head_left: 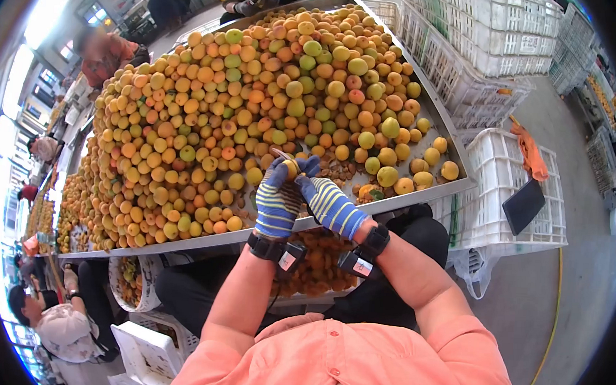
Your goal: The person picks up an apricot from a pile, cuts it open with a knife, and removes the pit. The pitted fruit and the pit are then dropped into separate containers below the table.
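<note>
My left hand [277, 196], in a blue-and-yellow striped glove, is closed around an apricot [291, 169] at the table's near edge. My right hand [327, 198], gloved the same way, meets it there with bent fingers. A small knife [279, 153] pokes out past the fruit toward the upper left, its handle hidden in the right fingers. Brown pits [336, 172] lie scattered just beyond the hands. A big heap of apricots [206, 123], orange to green, covers the metal-rimmed table [421, 194]. Below the rim, between my knees, are opened apricot pieces [321, 264].
White plastic crates [500, 56] are stacked at the right. Nearer, another crate [512, 198] carries an orange cloth [530, 151] and a dark flat object [523, 207]. A white bucket [137, 281] and a white bin [146, 355] stand at left. Other people [108, 57] sit around the table.
</note>
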`<action>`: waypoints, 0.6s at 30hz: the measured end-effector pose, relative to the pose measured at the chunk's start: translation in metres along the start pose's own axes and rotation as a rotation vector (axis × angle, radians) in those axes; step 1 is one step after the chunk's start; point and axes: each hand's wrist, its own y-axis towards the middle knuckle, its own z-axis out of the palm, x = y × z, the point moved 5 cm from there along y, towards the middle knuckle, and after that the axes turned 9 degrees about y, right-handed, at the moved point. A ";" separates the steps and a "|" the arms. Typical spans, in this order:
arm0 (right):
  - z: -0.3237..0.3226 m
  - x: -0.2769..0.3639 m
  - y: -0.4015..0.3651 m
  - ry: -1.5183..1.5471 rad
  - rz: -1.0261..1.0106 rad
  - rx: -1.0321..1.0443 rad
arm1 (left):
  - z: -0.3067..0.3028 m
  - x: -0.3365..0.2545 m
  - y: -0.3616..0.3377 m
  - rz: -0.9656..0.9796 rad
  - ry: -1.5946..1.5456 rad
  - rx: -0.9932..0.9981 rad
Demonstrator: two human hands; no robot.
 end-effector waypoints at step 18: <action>-0.016 0.024 -0.011 -0.183 0.071 -0.043 | 0.016 0.007 -0.003 -0.095 0.061 -0.026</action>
